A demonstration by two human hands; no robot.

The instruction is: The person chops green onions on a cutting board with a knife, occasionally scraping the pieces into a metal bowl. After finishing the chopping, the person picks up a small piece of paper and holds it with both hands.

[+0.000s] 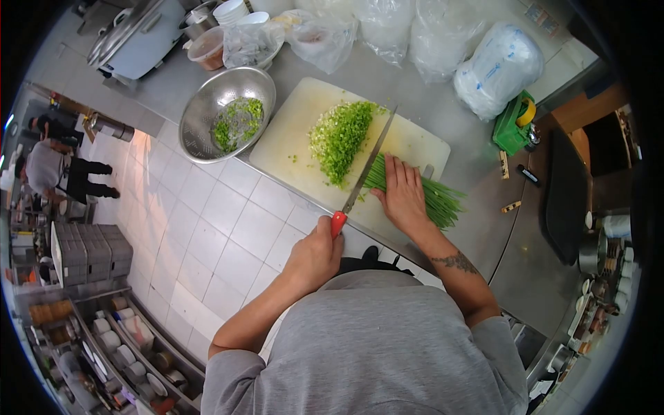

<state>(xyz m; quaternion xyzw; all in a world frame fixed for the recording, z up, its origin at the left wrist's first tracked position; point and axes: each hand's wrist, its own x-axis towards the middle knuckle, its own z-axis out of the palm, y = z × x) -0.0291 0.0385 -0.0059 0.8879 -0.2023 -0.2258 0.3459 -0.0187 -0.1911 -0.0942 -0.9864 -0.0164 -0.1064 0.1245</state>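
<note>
My left hand (315,256) is closed around the red handle of a long kitchen knife (370,160). Its blade points away from me across the white cutting board (283,131), between the chopped and whole greens. My right hand (402,190) rests over a bunch of green onions (445,203), fingers stretched across it and thumb at the cut end, holding it against the board. Left of the blade lies a heap of chopped green onions (344,138). A perforated metal colander (197,117) beside the board holds more chopped green pieces.
Plastic bags (387,31) line the counter's back. A green container (513,124) with yellow tape, and a black marker (529,175), sit at right. A large lidded pot (149,41) stands far left. Another person (52,166) is across the tiled floor, near grey crates (93,252).
</note>
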